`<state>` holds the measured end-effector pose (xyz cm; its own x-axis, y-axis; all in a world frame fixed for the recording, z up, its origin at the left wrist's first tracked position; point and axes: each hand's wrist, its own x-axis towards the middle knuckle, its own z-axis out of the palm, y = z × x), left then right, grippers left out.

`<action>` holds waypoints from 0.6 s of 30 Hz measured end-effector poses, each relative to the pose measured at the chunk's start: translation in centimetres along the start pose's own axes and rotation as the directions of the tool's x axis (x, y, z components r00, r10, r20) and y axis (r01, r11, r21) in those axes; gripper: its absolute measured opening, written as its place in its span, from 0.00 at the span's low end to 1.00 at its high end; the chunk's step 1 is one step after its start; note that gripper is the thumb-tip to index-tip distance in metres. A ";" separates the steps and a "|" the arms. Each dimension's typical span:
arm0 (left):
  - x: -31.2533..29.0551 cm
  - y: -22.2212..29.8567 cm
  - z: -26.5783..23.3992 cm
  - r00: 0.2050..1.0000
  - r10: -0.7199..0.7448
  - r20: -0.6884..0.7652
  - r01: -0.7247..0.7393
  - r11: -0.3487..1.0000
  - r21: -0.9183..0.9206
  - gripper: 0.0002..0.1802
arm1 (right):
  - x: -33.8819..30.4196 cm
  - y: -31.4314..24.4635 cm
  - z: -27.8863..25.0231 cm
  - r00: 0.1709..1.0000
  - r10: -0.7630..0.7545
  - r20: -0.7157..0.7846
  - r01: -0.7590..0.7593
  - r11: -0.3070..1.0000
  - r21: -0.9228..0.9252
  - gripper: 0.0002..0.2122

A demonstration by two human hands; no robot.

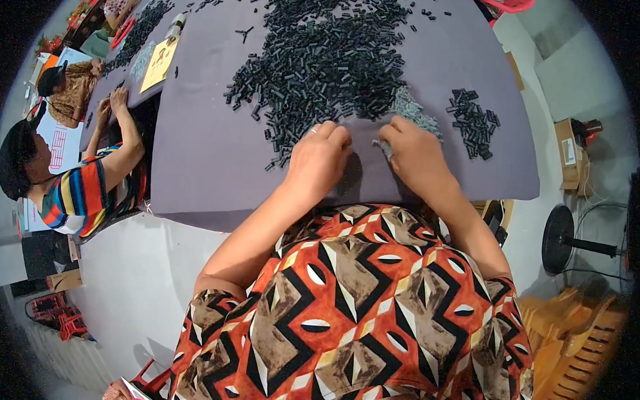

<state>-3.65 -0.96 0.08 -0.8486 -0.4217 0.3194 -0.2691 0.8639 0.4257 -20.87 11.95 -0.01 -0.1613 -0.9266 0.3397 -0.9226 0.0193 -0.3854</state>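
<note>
My left hand [318,161] is closed at the near edge of a large heap of short black plastic tube-like pieces [325,66]. Its fingers are curled in, and whatever they hold is hidden. To its right, my right hand [415,150] is closed, with thumb and forefinger together. Small silver metal pieces [383,146] show under its curled fingers; their exact kind is too small to tell. Just beyond that hand lies a pile of similar silver metal pieces [413,108], touching the black heap. A smaller group of black pieces [472,124] lies to the right.
A grey cloth covers the table [202,139]. At left, a person in a striped shirt [88,192] works at another table with a yellow card [158,64]. A black fan [558,239], a cardboard box [570,156] and orange plastic chairs [568,350] stand at right.
</note>
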 end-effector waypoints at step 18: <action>0.0 0.0 1.0 0.992 0.008 -0.123 -0.039 0.968 -0.249 0.07 | 0.2 -1.3 -1.6 0.972 0.234 0.002 -0.199 0.825 0.529 0.10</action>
<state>-4.09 -0.65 -0.77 -0.7881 -0.4452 0.4250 -0.1138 0.7840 0.6102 -20.30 12.30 1.92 -0.3719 -0.8971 0.2385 -0.5431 0.0019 -0.8397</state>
